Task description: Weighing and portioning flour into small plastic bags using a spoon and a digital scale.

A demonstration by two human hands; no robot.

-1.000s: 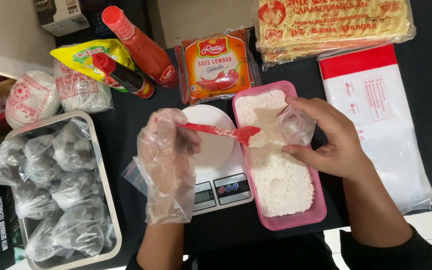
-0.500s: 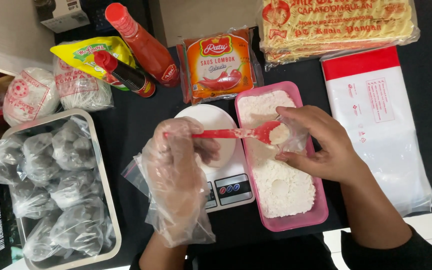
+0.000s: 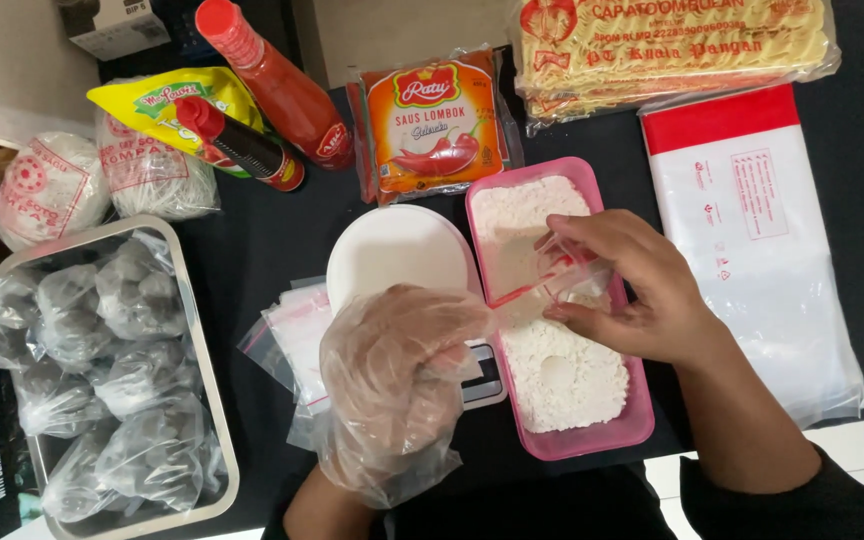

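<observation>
Spoon tip now inside the small clear bag (image 3: 562, 275), pinched open by your right hand (image 3: 642, 300) over the pink tray (image 3: 552, 445), handle running leftward into your gloved, gripping left hand (image 3: 397, 375).

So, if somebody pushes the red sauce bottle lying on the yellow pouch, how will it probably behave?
The red sauce bottle lies on its side, so it would probably roll. The yellow pouch beneath looks soft and uneven, so the roll may be short. It looks full, probably rather heavy.
</observation>
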